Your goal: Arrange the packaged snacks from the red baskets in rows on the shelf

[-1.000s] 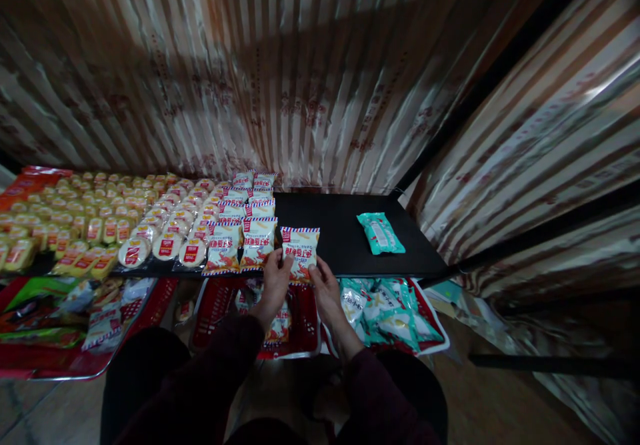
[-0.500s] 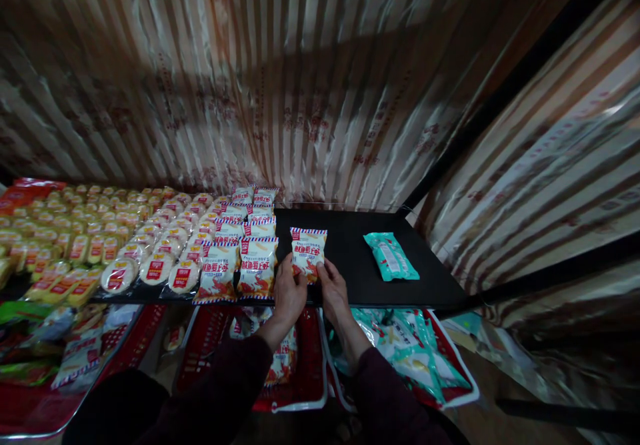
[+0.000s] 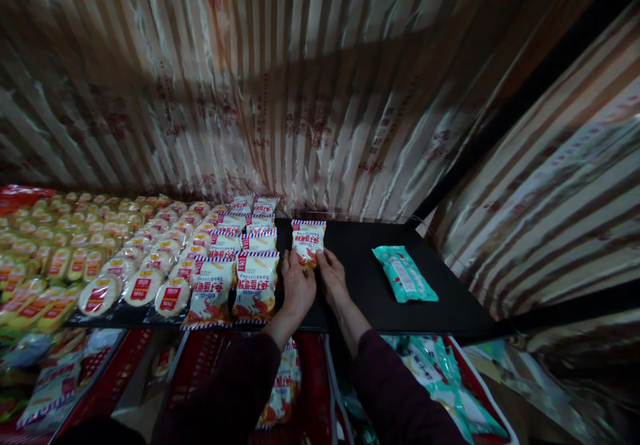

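Observation:
Between my two hands is a small white snack bag [image 3: 309, 240] with a striped top edge and red lettering. My left hand [image 3: 299, 286] grips its lower left corner, while my right hand [image 3: 332, 277] pinches the lower right. The bag is over the black shelf [image 3: 350, 318], toward the back; I cannot tell whether it touches the surface. Just left of my left hand, matching snack bags [image 3: 255, 286] stand in two columns. A teal snack bag [image 3: 405, 274] lies on the shelf to the right of my right hand.
Round white packaged crackers [image 3: 143, 286] and yellow packaged cakes [image 3: 77, 264] fill the shelf's left. Below are a red basket [image 3: 197, 365] with white bags and another holding teal bags [image 3: 445, 378]. A striped curtain [image 3: 300, 98] hangs behind; a dark post [image 3: 500, 125] slants at right.
Both hands have carried the white snack bag farther back over the shelf, away from the front edge. The view has tilted slightly, so shelf and baskets sit lower.

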{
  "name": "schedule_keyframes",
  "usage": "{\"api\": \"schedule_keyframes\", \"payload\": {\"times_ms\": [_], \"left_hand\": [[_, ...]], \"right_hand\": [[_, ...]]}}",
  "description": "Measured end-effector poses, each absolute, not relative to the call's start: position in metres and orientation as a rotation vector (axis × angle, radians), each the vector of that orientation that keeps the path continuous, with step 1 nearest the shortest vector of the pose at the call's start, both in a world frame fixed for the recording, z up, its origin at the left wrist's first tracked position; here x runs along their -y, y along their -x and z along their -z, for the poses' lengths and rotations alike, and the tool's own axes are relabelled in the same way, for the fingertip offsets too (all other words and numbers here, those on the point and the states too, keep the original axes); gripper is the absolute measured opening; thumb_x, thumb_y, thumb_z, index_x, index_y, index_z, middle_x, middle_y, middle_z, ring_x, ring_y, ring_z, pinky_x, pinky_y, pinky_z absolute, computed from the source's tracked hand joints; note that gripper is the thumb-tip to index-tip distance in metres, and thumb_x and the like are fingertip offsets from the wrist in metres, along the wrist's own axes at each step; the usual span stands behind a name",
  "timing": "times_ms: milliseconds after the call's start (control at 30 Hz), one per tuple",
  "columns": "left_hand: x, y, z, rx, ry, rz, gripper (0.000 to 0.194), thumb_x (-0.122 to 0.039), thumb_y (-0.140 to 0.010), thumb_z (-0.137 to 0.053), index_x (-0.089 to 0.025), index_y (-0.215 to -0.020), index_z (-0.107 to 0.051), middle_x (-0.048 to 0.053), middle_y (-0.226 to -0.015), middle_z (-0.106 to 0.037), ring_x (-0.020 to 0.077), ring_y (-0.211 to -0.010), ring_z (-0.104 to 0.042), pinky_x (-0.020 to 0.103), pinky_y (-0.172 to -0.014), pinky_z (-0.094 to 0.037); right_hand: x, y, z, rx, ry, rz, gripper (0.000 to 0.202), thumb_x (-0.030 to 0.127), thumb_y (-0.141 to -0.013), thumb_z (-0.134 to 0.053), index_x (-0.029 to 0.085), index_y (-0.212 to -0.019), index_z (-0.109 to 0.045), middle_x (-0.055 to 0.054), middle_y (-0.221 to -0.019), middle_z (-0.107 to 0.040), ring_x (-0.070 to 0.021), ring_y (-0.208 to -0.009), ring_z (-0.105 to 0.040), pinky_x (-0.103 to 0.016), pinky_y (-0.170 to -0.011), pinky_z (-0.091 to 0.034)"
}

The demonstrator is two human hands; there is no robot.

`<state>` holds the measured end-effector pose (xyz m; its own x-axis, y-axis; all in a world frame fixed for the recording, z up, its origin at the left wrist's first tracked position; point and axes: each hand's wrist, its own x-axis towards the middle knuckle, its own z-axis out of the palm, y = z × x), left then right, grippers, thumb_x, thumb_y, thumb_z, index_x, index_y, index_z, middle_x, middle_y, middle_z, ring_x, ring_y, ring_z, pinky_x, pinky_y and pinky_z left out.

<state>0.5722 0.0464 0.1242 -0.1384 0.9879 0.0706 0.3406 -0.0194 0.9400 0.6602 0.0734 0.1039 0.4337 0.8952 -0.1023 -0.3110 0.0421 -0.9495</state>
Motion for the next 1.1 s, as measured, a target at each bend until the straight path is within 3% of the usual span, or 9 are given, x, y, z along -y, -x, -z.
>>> {"api": "schedule_keyframes", "payload": {"times_ms": [300, 567, 767, 1100], "left_hand": [[-0.073, -0.587, -0.131, -1.720, -1.429, -1.078, 0.052, -0.011, -0.079, -0.046, -0.007, -0.131, -0.047, 0.019, -0.152, -0.027, 0.0261, -0.143, -0.018, 0.038, -0.117, -0.019], [-0.096, -0.592, -0.132, -1.755, -1.420, -1.149, 0.051, -0.011, -0.082, -0.041, -0.002, -0.131, -0.049, 0.021, -0.151, -0.026, 0.0266, -0.144, -0.010, 0.039, -0.118, -0.016], [-0.109, -0.591, -0.126, -1.744, -1.364, -1.176, 0.051, -0.012, -0.084, -0.038, -0.004, -0.133, -0.047, 0.018, -0.151, -0.030, 0.0248, -0.144, -0.015, 0.038, -0.118, -0.016], [-0.122, -0.589, -0.111, -1.777, -1.307, -1.218, 0.048, -0.013, -0.083, -0.040, -0.011, -0.129, -0.054, 0.012, -0.148, -0.037, 0.0219, -0.141, -0.025, 0.037, -0.117, -0.019]], "right_hand": [[-0.118, -0.661, -0.105, 0.677, 1.338, -0.867, 0.037, 0.043, -0.066, -0.067, 0.020, -0.093, -0.058, 0.000, -0.070, -0.069, -0.0181, -0.068, -0.067, -0.027, -0.061, -0.053], [-0.150, -0.662, -0.096, 0.793, 1.502, -0.671, 0.035, 0.046, -0.069, -0.063, 0.020, -0.090, -0.053, 0.000, -0.072, -0.066, -0.0161, -0.067, -0.065, -0.025, -0.061, -0.051], [-0.172, -0.661, -0.080, 0.882, 1.523, -0.623, 0.037, 0.051, -0.072, -0.057, 0.020, -0.092, -0.054, -0.002, -0.077, -0.067, -0.0180, -0.070, -0.065, -0.028, -0.065, -0.052], [-0.195, -0.657, -0.077, 1.010, 1.556, -0.585, 0.031, 0.043, -0.077, -0.053, 0.018, -0.096, -0.057, -0.007, -0.086, -0.069, -0.0189, -0.077, -0.066, -0.029, -0.071, -0.052]]}}
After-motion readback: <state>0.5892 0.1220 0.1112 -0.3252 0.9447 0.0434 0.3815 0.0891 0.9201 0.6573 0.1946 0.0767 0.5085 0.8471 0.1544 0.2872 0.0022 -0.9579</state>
